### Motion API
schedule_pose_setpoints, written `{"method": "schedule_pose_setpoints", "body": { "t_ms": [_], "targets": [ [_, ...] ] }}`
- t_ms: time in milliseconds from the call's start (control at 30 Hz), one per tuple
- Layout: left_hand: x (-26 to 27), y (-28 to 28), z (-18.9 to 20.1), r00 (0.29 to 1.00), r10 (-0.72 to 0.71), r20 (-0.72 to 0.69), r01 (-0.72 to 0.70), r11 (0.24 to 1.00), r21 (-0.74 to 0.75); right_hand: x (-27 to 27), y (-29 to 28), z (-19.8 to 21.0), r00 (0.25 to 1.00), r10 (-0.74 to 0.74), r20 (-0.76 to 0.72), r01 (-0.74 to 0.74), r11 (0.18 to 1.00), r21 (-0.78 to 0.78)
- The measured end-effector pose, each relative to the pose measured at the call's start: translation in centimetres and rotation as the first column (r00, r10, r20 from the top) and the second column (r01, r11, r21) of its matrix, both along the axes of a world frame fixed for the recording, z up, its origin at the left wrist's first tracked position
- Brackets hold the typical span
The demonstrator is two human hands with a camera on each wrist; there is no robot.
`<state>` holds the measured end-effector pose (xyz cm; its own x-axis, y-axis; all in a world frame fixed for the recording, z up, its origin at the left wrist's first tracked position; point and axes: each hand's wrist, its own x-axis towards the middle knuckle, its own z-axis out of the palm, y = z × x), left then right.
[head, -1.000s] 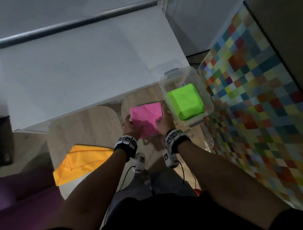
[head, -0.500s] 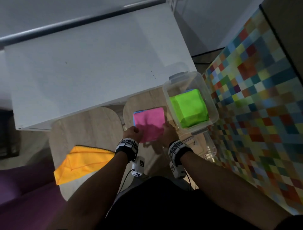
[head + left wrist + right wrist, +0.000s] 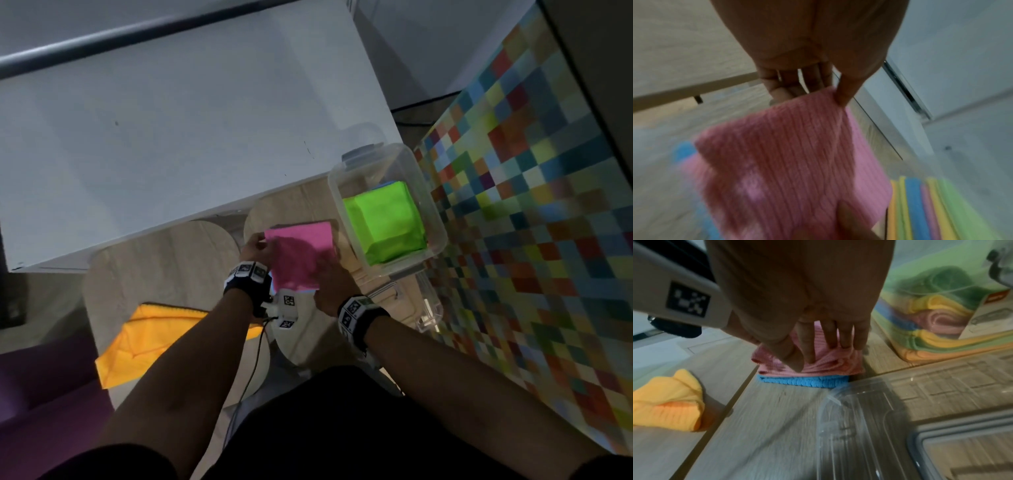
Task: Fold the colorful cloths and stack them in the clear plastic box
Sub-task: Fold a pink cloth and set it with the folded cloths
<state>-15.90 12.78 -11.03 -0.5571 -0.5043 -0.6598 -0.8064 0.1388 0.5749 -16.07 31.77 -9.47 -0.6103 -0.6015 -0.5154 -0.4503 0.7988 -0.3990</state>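
Note:
A folded pink cloth [image 3: 301,251] [image 3: 793,170] [image 3: 830,363] lies on a blue cloth [image 3: 803,382] on a round wooden stool [image 3: 294,205]. My left hand [image 3: 255,251] [image 3: 835,94] pinches the pink cloth's left edge between thumb and fingers. My right hand [image 3: 330,279] [image 3: 813,352] grips its near right corner, with the thumb and fingers bunching the fabric. The clear plastic box [image 3: 435,212] stands just right of it, holding a stack of folded cloths [image 3: 931,331] topped by a green cloth [image 3: 387,222]. An orange cloth [image 3: 147,337] [image 3: 668,400] lies folded loosely on the left stool.
A white table [image 3: 178,130] runs behind the stools. The box's clear lid [image 3: 920,426] [image 3: 428,308] lies by my right wrist. A multicoloured checkered surface [image 3: 534,205] fills the right side. A second wooden stool [image 3: 154,267] stands to the left.
Both hands slid from the pink cloth's sides toward its near edge. The right hand now bunches the near right corner, and the left pinches the left edge.

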Motion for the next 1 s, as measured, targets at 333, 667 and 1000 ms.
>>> {"method": "schedule_pose_setpoints", "body": {
  "t_ms": [333, 667, 1000],
  "targets": [
    [1.8, 1.3, -1.2, 0.945, -0.301, -0.128, 0.218, 0.871, -0.440, -1.8, -0.8, 0.3, 0.966, -0.088, -0.245, 0.063, 0.992, -0.109],
    [3.4, 1.3, -2.1, 0.597, -0.738, 0.315, 0.763, 0.401, -0.507, -3.0, -1.3, -3.0, 0.966, -0.004, -0.259, 0.014, 0.999, 0.037],
    [3.3, 1.4, -0.2, 0.450, -0.829, 0.331, 0.836, 0.262, -0.481, -2.2, -2.0, -3.3, 0.957, 0.118, -0.266, -0.099, 0.992, 0.085]
  ]
}}
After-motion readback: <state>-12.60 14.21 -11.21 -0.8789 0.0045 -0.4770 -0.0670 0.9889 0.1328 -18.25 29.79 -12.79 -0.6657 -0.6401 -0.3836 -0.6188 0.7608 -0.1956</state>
